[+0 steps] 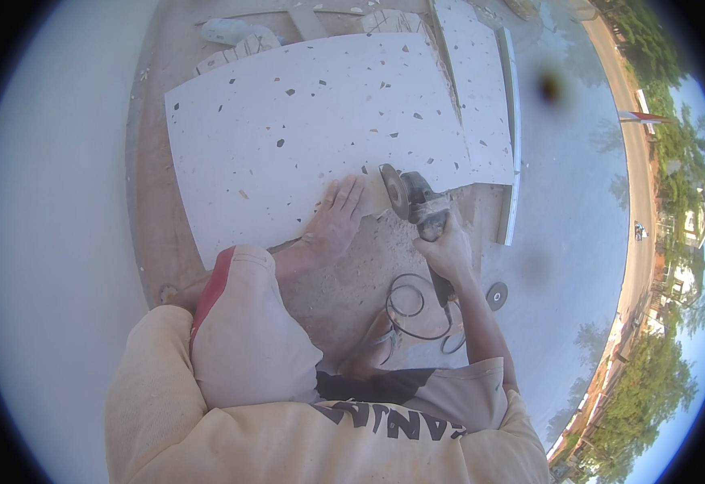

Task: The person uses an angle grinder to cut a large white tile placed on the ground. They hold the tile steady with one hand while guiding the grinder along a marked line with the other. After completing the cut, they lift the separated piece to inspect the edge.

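Observation:
A large white terrazzo slab [248,129] with dark and brown chips lies in front of me. My left hand [339,211] rests flat on its near edge, fingers stretched out. In my right hand [451,248] is an angle grinder [429,211], gripped around its dark body. Its cutting disc [395,191] stands on edge over the slab's near right part, just right of my left fingertips; whether it touches the stone or spins, I cannot tell. Pale dust covers the slab beside the disc, and the edge below looks jagged.
A narrower speckled slab [485,97] lies along the right side. The looped black cable [405,300] hangs near my sandalled foot [378,343]. A loose disc [497,295] lies on the grey floor to the right. Beyond the slab are a plastic bottle [227,31] and broken pieces.

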Demonstrator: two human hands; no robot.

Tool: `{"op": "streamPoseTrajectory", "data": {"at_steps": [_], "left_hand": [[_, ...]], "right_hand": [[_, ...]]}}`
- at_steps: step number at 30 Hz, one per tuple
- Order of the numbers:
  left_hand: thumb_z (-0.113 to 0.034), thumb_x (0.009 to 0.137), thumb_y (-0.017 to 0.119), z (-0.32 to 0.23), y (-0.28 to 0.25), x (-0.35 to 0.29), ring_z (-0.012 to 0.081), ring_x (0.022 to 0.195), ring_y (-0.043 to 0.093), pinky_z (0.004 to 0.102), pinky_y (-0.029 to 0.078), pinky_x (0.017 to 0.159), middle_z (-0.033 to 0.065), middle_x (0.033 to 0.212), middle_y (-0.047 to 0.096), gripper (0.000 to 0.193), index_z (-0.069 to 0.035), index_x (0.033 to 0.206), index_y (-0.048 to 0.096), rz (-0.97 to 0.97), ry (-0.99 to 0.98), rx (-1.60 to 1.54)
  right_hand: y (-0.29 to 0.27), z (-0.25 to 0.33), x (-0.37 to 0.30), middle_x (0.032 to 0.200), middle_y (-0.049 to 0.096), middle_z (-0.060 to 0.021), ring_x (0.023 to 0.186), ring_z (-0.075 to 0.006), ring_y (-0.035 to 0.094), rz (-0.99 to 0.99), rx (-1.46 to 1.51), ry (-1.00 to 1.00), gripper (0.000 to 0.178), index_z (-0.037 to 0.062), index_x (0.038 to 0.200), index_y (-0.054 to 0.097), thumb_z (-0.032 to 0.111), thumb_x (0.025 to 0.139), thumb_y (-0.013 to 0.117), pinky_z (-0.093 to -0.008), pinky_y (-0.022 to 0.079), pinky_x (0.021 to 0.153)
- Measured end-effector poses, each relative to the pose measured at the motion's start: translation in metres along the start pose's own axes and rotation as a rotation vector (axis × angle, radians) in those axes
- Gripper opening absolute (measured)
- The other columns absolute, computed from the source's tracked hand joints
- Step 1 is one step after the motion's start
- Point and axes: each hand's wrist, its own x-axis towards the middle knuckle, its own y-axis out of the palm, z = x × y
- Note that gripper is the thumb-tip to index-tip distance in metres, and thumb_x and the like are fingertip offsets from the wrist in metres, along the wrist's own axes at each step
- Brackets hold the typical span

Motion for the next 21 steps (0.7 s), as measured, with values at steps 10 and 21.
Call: {"op": "streamPoseTrajectory", "data": {"at_steps": [10,21], "left_hand": [[-0.01,0.093,0.053,-0.001,0.0,0.0,0.0449,0.159,0.022,0.0581,0.02,0.13,0.0298,0.169,0.026,0.07,0.015,0.156,0.035,-0.012,-0.005,0.002],[-0.008,0.093,0.053,0.0,0.002,0.001,0.0443,0.159,0.023,0.0584,0.02,0.13,0.0303,0.168,0.027,0.07,0.015,0.156,0.035,-0.023,-0.003,-0.04]], "right_hand": [[0.005,0.005,-0.001,0.105,0.074,-0.0279,0.103,-0.0459,0.072,-0.033,0.004,0.019,0.07,-0.0026,0.129,0.053,0.034,0.075,0.079,-0.0526,0.055,0.091],[0.01,-0.003,0.005,0.105,0.074,-0.0278,0.103,-0.0456,0.072,-0.039,-0.018,0.055,0.071,-0.0034,0.13,0.054,0.034,0.074,0.079,-0.0524,0.055,0.091]]}}
